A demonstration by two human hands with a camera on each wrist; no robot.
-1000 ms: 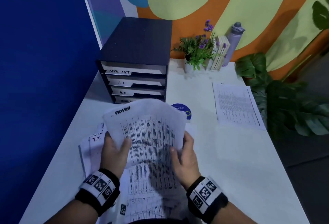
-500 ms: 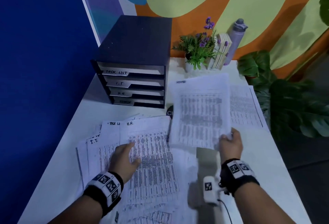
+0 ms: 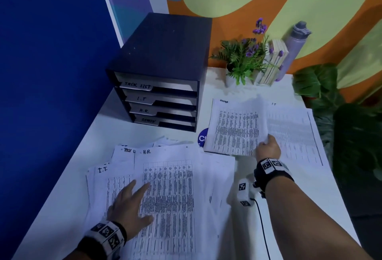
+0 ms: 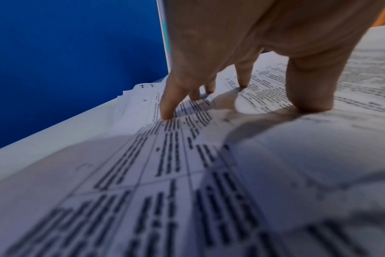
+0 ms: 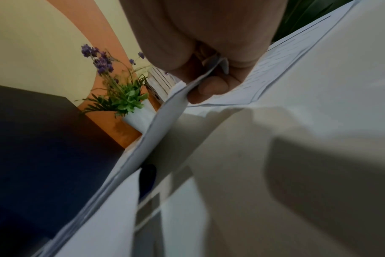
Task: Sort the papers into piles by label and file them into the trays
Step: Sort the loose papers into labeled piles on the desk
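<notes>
**ADMIN sheet held at the right, left hand flat on the loose pile**

At the far left a blue wall panel point(image 3: 51, 73) borders the white surface point(image 3: 68, 187). The left hand point(image 3: 129, 206) lies spread on the loose pile of papers point(image 3: 171, 197) near the front edge, fingers straight and fanned, fingertips point(image 4: 166, 114) pressing the printed tables; it holds nothing. Sheets in this pile overlap unevenly, and the headings that show read "I.T.", "TASK L…" and "H.R.", with the H.R. sheet point(image 3: 167, 177) on top.

Behind the pile, against the wall, stands the dark tray unit point(image 3: 165, 69) with four slots, labelled from top to bottom TASK LIST, I.T., H.R. and ADMIN. A round blue sticker point(image 3: 202, 137) peeps out just right of its base.

Further right, the right hand point(image 3: 267, 150) pinches the near right corner of the ADMIN sheet point(image 3: 235, 127) between thumb and curled fingers; in the right wrist view that edge is lifted off the surface. The sheet's right side overlaps the I.T. sheet point(image 3: 293, 135), which lies flat.

At the back stand a small potted plant point(image 3: 244, 59) with purple flowers, a pale slatted holder point(image 3: 272, 61) and a lilac bottle point(image 3: 295, 42). Large green leaves point(image 3: 341, 119) hang beyond the right edge.
</notes>
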